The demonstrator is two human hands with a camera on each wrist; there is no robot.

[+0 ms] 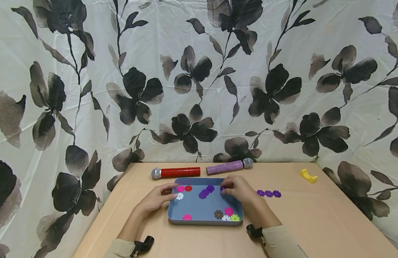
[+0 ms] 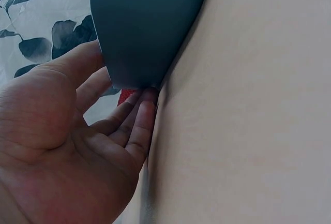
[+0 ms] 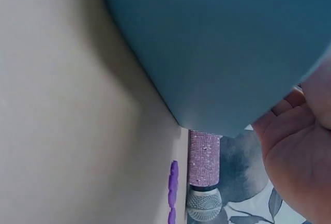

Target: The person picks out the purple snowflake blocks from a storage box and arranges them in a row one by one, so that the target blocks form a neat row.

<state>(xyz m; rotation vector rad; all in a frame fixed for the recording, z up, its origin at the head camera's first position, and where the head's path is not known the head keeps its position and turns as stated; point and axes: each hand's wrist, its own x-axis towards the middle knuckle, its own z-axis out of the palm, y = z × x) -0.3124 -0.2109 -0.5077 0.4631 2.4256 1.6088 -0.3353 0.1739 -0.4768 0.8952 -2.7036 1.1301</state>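
Resting relaxed at the blue tray's far-left rim, left hand fingers straight. Right hand at far-right rim, apparently pinching a purple flower disc. Tray mid-table; two glitter microphones beyond; floral curtain behind.

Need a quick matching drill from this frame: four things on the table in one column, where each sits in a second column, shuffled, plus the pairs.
Things:
1. red microphone
2. purple microphone
3. yellow block
4. row of purple flower discs

Places:
A. on the table just right of the blue tray, beside the right hand
B. behind the tray's left half, mesh head pointing left
C. far right of the table, alone near the curtain
D. behind the tray's right half, mesh head pointing right

Pairs: 1-B, 2-D, 3-C, 4-A
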